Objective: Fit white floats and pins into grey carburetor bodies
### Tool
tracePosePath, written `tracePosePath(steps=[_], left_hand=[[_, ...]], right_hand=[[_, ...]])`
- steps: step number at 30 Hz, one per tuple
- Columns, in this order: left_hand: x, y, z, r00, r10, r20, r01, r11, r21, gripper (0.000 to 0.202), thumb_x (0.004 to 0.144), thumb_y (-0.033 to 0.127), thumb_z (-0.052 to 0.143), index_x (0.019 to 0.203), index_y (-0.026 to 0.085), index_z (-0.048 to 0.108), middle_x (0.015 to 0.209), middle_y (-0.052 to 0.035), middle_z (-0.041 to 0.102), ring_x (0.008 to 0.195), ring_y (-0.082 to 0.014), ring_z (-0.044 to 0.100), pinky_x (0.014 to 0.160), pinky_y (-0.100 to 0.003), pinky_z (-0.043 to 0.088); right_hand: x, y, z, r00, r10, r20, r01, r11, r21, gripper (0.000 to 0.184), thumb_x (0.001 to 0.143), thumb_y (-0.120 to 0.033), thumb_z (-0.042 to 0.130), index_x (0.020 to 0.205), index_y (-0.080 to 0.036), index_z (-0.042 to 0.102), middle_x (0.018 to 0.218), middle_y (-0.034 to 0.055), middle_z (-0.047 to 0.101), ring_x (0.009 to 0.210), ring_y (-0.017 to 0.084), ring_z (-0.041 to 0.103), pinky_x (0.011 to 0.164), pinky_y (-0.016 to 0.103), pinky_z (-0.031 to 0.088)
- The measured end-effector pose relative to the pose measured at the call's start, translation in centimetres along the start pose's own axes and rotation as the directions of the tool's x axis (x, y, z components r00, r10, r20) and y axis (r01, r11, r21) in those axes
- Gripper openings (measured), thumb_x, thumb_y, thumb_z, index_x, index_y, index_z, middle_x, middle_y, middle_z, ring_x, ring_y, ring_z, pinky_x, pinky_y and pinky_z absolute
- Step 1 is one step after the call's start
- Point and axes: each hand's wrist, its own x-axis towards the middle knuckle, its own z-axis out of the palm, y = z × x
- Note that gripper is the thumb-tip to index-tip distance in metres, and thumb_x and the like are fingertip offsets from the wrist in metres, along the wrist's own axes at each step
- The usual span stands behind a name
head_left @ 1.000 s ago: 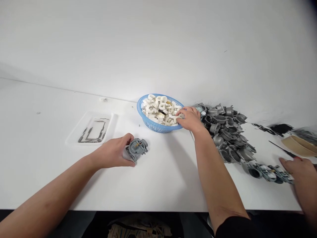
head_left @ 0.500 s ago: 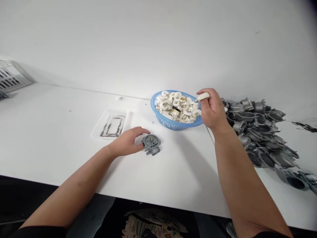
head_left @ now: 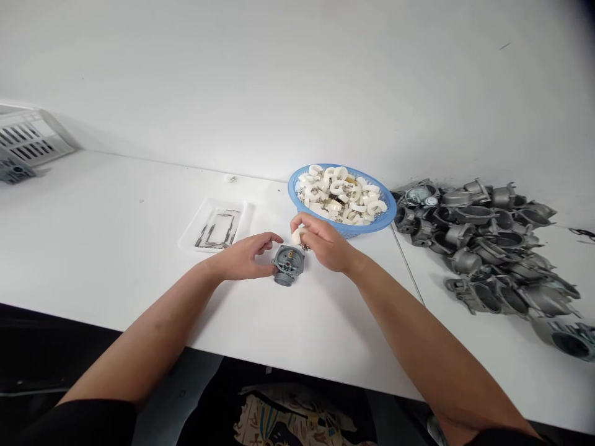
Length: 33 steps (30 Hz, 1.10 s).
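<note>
A grey metal carburetor body (head_left: pixel 289 261) rests on the white table, its open chamber facing up with a brass part inside. My left hand (head_left: pixel 244 257) grips its left side, thumb at the near edge and index finger at the far edge. Between the thumb and fingers of my right hand (head_left: pixel 328 244) is a white carburetor float (head_left: pixel 297 236), just above the carburetor's far right edge. Part of the float is hidden by the fingers. Behind my right hand stands a blue basket (head_left: pixel 388 218) heaped with similar white floats (head_left: pixel 339 186).
Left of centre lies a shallow white tray (head_left: pixel 190 232) with small dark needle-like parts. Many grey carburetor bodies (head_left: pixel 483 241) are piled at the right. A white slotted crate (head_left: pixel 41 133) stands at the far left, near another metal part (head_left: pixel 16 168). A wall (head_left: pixel 260 87) rises behind.
My right hand has moved left and nearer from the basket's edge to the carburetor, carrying the float. The carburetor has turned slightly under my left hand.
</note>
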Motion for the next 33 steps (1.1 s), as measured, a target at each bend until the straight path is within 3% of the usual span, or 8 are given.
tracePosePath(steps=[2,6,11,15,20,24,29,33], left_hand=[[0.1,0.1,0.0,0.999,0.012,0.052,-0.011,1.000,-0.014,0.060,0.076,0.050,0.072,0.127,0.024,0.053,0.104,-0.0052,0.061,0.096,-0.0240,0.057,0.079,-0.033,0.044],[0.3,0.2,0.4,0.996,0.062,0.066,-0.056,0.994,-0.095,0.037,0.084,0.045,0.065,0.112,0.022,0.058,0.100,-0.0030,0.063,0.089,-0.0202,0.057,0.076,-0.031,0.043],[0.5,-0.2,0.7,0.993,0.117,0.030,-0.114,0.990,-0.087,0.030,0.087,0.039,0.062,0.110,0.021,0.060,0.091,-0.0015,0.060,0.081,-0.0175,0.054,0.070,-0.029,0.039],[0.6,-0.7,0.7,0.992,0.121,0.026,-0.120,0.993,-0.022,0.036,0.085,0.035,0.060,0.119,0.022,0.059,0.088,-0.0013,0.057,0.080,-0.0173,0.051,0.067,-0.028,0.037],[0.7,-0.9,0.9,0.995,0.099,-0.002,-0.099,0.995,-0.003,0.037,0.085,0.036,0.059,0.119,0.022,0.058,0.091,-0.0018,0.059,0.082,-0.0181,0.053,0.067,-0.028,0.038],[0.6,-0.6,0.8,0.997,0.071,-0.033,-0.070,0.997,0.026,0.033,0.083,0.040,0.060,0.110,0.021,0.060,0.089,-0.0024,0.059,0.082,-0.0188,0.054,0.066,-0.028,0.038],[0.5,-0.3,0.6,0.994,0.105,-0.027,-0.104,0.994,0.028,0.027,0.084,0.035,0.056,0.107,0.021,0.060,0.088,-0.0016,0.058,0.081,-0.0175,0.052,0.066,-0.027,0.037],[0.5,-0.3,0.7,0.993,0.114,-0.025,-0.113,0.993,0.034,0.024,0.084,0.033,0.056,0.105,0.022,0.059,0.085,-0.0004,0.055,0.076,-0.0163,0.049,0.064,-0.027,0.035]], right_hand=[[0.2,0.5,0.6,0.999,0.042,-0.003,-0.042,0.999,-0.021,0.009,0.091,-0.020,0.042,0.085,-0.022,0.049,0.065,-0.0047,0.039,0.059,0.012,0.034,0.059,0.027,0.029],[0.5,1.3,1.1,0.994,0.102,-0.025,-0.103,0.994,-0.034,0.013,0.091,-0.021,0.040,0.087,-0.022,0.053,0.061,-0.0054,0.040,0.057,0.012,0.035,0.055,0.027,0.028],[0.5,2.0,1.5,0.998,0.068,-0.012,-0.068,0.997,-0.038,0.031,0.093,-0.019,0.037,0.110,-0.027,0.062,0.059,-0.0056,0.041,0.054,0.013,0.035,0.054,0.027,0.029],[0.5,2.6,2.0,0.999,0.028,-0.038,-0.029,0.999,-0.025,0.033,0.099,-0.030,0.040,0.132,-0.028,0.047,0.065,-0.0058,0.042,0.057,0.014,0.040,0.058,0.028,0.034],[0.4,2.9,2.3,0.993,0.070,-0.095,-0.071,0.998,-0.001,0.016,0.100,-0.036,0.044,0.106,-0.026,0.033,0.072,-0.0057,0.041,0.062,0.014,0.040,0.059,0.028,0.035],[0.2,1.7,2.2,0.992,0.120,-0.045,-0.121,0.992,-0.025,0.022,0.097,-0.034,0.048,0.088,-0.025,0.030,0.070,-0.0054,0.033,0.061,0.013,0.031,0.053,0.026,0.031],[0.1,0.9,2.0,0.978,0.207,-0.012,-0.207,0.977,-0.043,0.022,0.090,-0.030,0.053,0.083,-0.024,0.033,0.063,-0.0065,0.034,0.056,0.011,0.027,0.048,0.026,0.024],[0.3,1.3,2.0,0.969,0.247,0.005,-0.247,0.968,0.043,0.012,0.089,-0.031,0.055,0.093,-0.026,0.044,0.060,-0.0082,0.041,0.052,0.011,0.031,0.048,0.025,0.027]])
